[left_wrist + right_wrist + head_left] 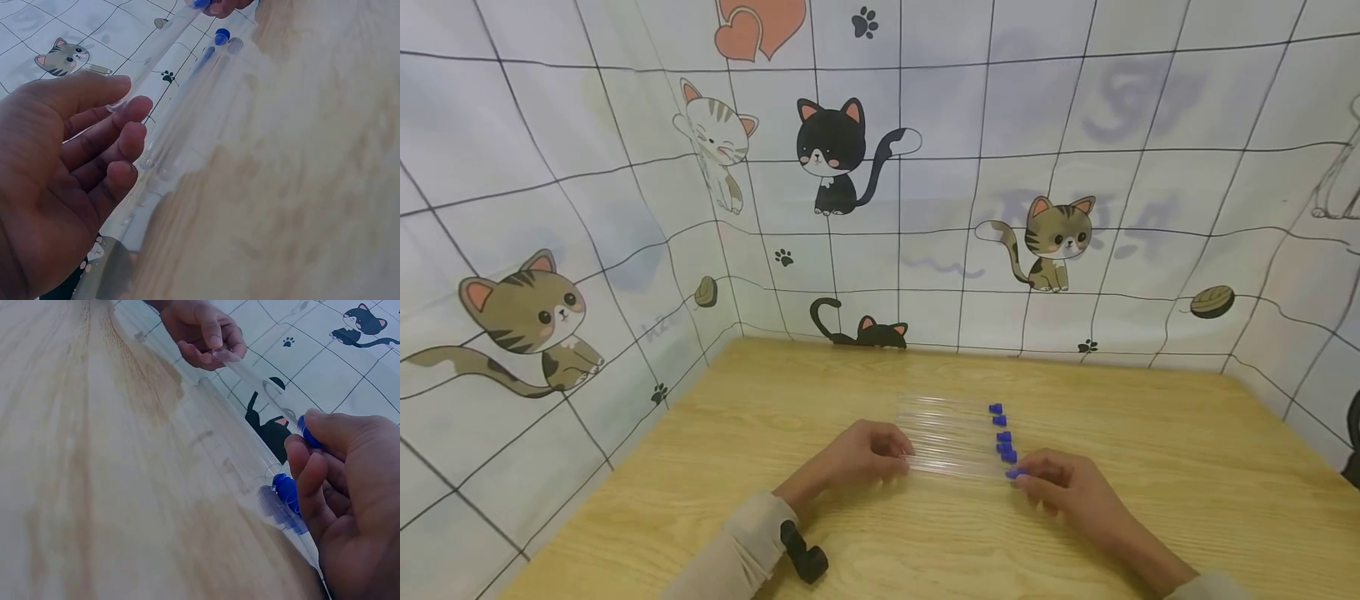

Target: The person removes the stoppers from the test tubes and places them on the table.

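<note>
Between my two hands runs a clear test tube point(257, 384) with a blue cap point(306, 432), raised a little above the table. My left hand point(868, 454) pinches its bare end between thumb and fingertips, as the left wrist view shows. At the opposite end my right hand point(1067, 492) pinches the blue cap with thumb and forefinger. Just beyond lie several more clear tubes point(943, 423) side by side, their blue caps point(1003, 437) all toward the right. The held tube's clear wall is faint in the head view.
Underneath is a light wood-grain table point(925, 542). A white cloth wall point(940, 192) printed with a black grid and cats stands behind the table and along its sides. A black strap piece point(805, 557) sits at my left wrist. Something dark point(1352, 437) shows at the right edge.
</note>
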`<state>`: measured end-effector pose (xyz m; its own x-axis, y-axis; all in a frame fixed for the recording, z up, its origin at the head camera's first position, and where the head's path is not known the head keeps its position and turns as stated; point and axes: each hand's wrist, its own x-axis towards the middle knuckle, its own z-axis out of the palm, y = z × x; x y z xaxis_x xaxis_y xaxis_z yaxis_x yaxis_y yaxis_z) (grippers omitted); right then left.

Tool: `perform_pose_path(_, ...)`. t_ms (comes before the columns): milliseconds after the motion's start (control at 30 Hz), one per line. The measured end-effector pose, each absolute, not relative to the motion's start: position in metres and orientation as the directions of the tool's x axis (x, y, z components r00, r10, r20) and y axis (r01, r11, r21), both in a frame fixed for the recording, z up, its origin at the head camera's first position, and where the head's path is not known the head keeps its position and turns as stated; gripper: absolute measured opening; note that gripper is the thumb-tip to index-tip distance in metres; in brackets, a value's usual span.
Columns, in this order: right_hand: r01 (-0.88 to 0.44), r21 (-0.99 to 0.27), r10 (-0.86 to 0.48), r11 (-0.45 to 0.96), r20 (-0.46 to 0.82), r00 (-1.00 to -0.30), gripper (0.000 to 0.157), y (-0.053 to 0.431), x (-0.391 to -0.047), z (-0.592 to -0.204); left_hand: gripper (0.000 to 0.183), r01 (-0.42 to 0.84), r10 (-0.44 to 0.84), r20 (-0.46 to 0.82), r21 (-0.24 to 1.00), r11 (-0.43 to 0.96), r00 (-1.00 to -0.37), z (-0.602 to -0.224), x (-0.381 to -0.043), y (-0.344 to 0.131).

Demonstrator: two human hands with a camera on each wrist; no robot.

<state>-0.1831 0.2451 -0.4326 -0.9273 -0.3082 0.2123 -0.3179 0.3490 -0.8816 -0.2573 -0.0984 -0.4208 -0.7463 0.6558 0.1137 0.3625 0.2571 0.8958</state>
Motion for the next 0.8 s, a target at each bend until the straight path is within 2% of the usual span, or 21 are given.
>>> perform_pose_path(200,-0.295,-0.901,-0.292,0.317,0.204,-0.935,0.03,0.245,-0.1829,-0.4317,0.02,0.413,0.653,0.156,0.872,0.261,-0.742,-0.4222,-0.2563,-0.0948)
perform_pose_path(333,-0.274,-0.908,-0.278,0.318,0.187,-0.942,0.032,0.243,-0.1832,-0.431,0.021,0.388,0.638,0.139,0.882,0.268,-0.757,-0.4214,-0.2549,-0.094)
perform_pose_path(533,-0.251,-0.918,-0.27,0.308,0.169,-0.948,0.029,0.2428,-0.1839,-0.4328,0.021,0.354,0.641,0.137,0.909,0.222,-0.755,-0.4222,-0.254,-0.0936)
perform_pose_path(800,-0.288,-0.922,-0.334,0.26,0.194,-0.922,0.023,0.2446,-0.1837,-0.4348,0.017,0.335,0.654,0.141,0.925,0.181,-0.743,-0.4231,-0.2547,-0.0945)
